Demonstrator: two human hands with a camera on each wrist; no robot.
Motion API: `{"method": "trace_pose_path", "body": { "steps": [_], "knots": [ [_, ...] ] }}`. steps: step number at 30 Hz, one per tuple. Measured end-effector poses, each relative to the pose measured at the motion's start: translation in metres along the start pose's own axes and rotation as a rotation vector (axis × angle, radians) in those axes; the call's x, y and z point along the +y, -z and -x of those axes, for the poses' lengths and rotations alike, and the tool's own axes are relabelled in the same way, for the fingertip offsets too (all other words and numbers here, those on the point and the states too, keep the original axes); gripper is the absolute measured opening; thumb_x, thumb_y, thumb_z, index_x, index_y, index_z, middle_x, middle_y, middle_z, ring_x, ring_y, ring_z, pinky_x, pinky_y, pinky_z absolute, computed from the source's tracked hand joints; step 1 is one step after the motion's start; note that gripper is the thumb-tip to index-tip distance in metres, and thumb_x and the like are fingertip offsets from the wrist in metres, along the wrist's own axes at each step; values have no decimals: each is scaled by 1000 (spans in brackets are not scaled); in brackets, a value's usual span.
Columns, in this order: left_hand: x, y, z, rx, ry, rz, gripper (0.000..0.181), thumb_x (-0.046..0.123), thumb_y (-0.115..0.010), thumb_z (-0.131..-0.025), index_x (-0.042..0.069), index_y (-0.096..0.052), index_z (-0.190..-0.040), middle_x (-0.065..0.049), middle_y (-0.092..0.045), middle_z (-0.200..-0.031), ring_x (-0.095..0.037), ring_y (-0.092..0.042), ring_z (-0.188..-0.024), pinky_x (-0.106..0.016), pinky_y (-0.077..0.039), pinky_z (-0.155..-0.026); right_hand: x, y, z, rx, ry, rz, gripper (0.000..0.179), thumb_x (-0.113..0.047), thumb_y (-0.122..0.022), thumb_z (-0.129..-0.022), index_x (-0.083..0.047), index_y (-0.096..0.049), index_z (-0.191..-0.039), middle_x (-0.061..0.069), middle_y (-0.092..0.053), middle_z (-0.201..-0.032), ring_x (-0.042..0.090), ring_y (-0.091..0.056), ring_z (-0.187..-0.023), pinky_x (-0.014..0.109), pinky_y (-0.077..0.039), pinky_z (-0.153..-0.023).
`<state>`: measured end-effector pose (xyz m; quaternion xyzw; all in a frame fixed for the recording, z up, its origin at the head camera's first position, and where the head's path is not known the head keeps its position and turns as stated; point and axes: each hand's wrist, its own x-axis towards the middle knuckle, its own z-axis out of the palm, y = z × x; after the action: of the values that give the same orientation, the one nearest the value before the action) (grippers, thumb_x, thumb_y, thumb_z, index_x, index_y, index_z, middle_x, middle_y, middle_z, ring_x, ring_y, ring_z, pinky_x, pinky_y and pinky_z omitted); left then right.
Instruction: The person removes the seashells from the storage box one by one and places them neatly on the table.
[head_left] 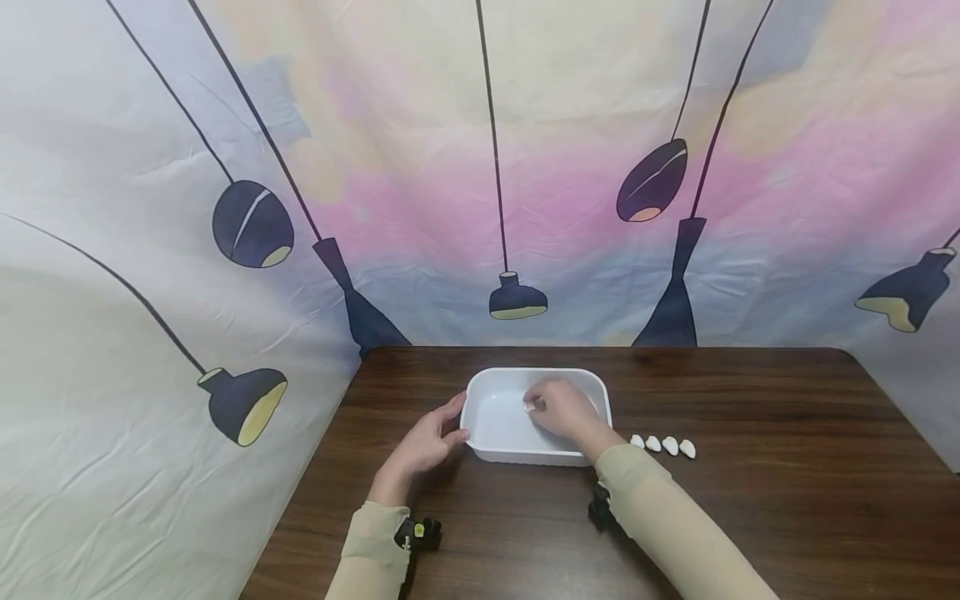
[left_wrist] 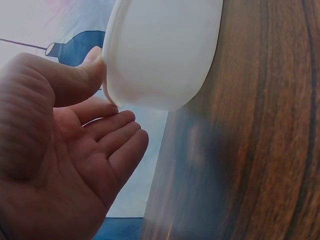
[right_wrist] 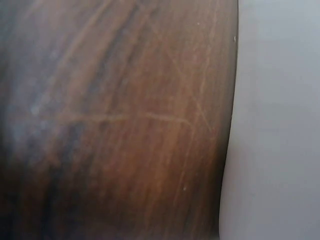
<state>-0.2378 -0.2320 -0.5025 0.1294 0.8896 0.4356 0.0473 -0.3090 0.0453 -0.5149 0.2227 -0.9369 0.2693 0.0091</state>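
A white rectangular tray (head_left: 517,457) with rounded corners stands on the dark wooden table. At its left end my left hand (head_left: 423,442) pinches the rim between thumb and index finger, and the other fingers extend loosely beside it in the left wrist view. My right hand (head_left: 564,408) reaches down inside the tray, its fingertips pinching a small white clove-shaped piece (head_left: 528,407), mostly covered by the fingers. The right wrist view holds only table top and the tray's pale side wall (right_wrist: 280,120); the hand is out of that frame.
Several similar white pieces (head_left: 670,446) lie in a row on the table (head_left: 780,500), just right of the tray beside my right forearm. Behind the table's far edge hangs a pastel cloth backdrop (head_left: 585,250) printed with dark lamps.
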Motion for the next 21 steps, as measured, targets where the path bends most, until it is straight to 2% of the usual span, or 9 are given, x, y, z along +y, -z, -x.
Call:
{"method": "trace_pose_path", "body": {
  "steps": [11, 21],
  "knots": [
    [0, 0, -1, 3, -8, -1, 69, 8, -68, -103, 3, -39, -165, -13, -36, -171, -35, -34, -157, -56, -27, -127, 0, 0, 0, -16, -37, -9, 21, -16, -83, -93, -12, -83, -114, 3, -79, -114, 25, -71, -114, 45, -56, -104],
    [-1, 0, -1, 1, -14, -10, 69, 8, -68, -103, 3, -39, -165, -12, -37, -170, -34, -34, -157, -55, -27, -127, -1, -1, 0, -25, -19, 4, 25, -17, -84, -93, -9, -82, -117, 5, -78, -115, 26, -70, -115, 44, -55, -105]
  ]
}}
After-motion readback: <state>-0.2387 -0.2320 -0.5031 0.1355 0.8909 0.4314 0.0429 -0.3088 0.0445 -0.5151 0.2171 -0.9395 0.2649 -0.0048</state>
